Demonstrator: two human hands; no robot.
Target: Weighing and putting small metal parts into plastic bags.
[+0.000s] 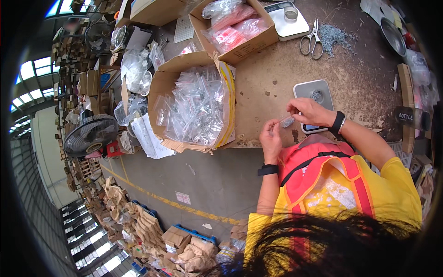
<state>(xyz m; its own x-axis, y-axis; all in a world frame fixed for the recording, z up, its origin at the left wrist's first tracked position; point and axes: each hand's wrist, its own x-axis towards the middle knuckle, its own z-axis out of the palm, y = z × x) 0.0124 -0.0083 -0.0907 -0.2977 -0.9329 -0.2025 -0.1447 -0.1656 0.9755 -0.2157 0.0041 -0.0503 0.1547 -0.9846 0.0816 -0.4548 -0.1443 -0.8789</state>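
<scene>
My left hand (271, 140) pinches one edge of a small clear plastic bag (288, 123) with small grey pieces in its bottom. Bent over the bag's upper edge, the fingers of my right hand (308, 111) are closed on it. The pieces are too small to name. Partly behind my right hand lies a digital scale (326, 87); a small heap of grey metal pieces (316, 95) rests on its round pan. To the left stands an open cardboard box (225, 106) filled with similar clear bags (194, 104) of small parts.
Farther off, another carton (251, 51) holds clear and red-marked bags. Scissors (312, 42) lie beside a pile of small bluish-grey pieces (334, 39), near a second scale (287, 27). A metal bowl (393, 37) sits at the far right. A fan (91, 134) stands left of the table.
</scene>
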